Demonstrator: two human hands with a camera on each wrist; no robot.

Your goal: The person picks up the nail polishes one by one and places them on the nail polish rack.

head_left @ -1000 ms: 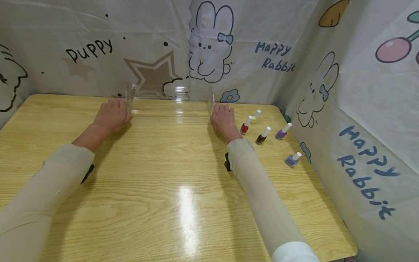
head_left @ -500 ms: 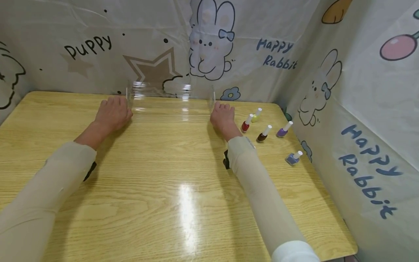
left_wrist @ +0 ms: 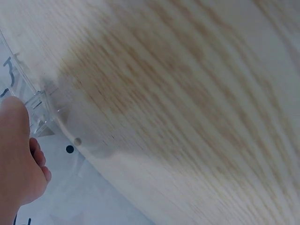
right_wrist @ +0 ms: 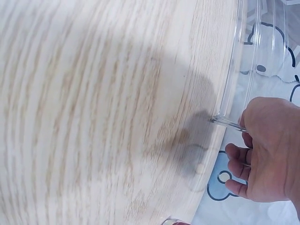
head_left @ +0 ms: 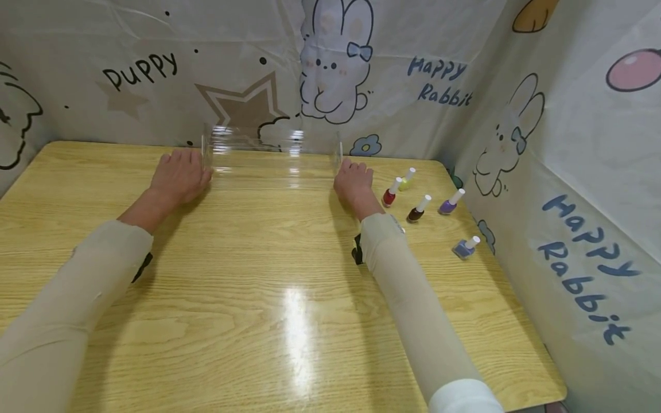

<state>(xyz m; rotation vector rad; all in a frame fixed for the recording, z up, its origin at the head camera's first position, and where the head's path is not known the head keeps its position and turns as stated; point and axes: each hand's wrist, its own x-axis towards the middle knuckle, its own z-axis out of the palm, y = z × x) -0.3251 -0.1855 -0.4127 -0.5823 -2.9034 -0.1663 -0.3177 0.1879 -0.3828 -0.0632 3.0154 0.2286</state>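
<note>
Head view: left hand (head_left: pixel 181 176) and right hand (head_left: pixel 355 182) pinch opposite ends of a clear plastic rack (head_left: pixel 276 152); red nail-polish bottle (head_left: pixel 389 198) stands near the right hand.

Set against a second ago, my head view slides a little, so the whole scene sits slightly further toward one o'clock. The left hand (head_left: pixel 182 175), the right hand (head_left: pixel 355 182) and the clear stand (head_left: pixel 273 150) between them shift that way together, and so do the bottles (head_left: pixel 415 215) toward four o'clock from the right hand. At twelve o'clock, the rabbit print (head_left: pixel 335 66) now loses its ear tips to the top edge. At two o'clock, the pink round print (head_left: pixel 634 70) reaches the right edge, its stem and a green shape gone from my view. Bright glints (head_left: pixel 221 137) now show at the stand's nine o'clock end.
</note>
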